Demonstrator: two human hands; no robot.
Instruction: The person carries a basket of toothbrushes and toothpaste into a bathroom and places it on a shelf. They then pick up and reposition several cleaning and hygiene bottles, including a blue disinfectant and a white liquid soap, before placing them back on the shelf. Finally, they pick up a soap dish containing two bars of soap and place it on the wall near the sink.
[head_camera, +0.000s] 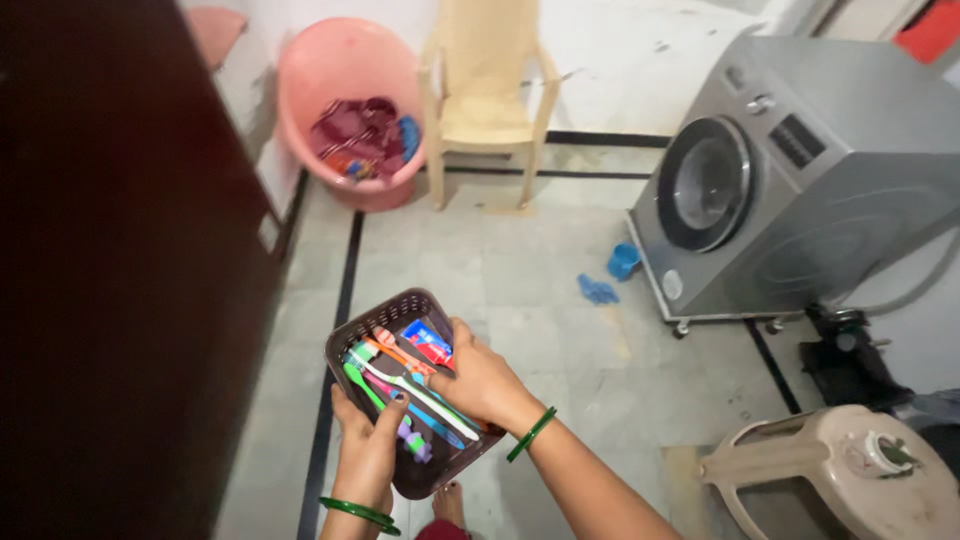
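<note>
right hand (483, 383) hiding the far side of the basket (400, 308), stool (850, 470) cut off at bottom edge, clothes in the pink tub (345, 70) too blurred to tell apart

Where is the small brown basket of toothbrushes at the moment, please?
In the head view, the brown basket sits low and centre-left, held between the left hand and right hand, beside the dark door.

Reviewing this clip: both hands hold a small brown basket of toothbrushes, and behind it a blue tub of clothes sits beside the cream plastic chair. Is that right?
Not quite. The head view shows the tub is pink, not blue. The rest holds: the left hand and right hand hold the small brown basket of toothbrushes, and the tub of clothes sits beside the cream plastic chair.
</note>
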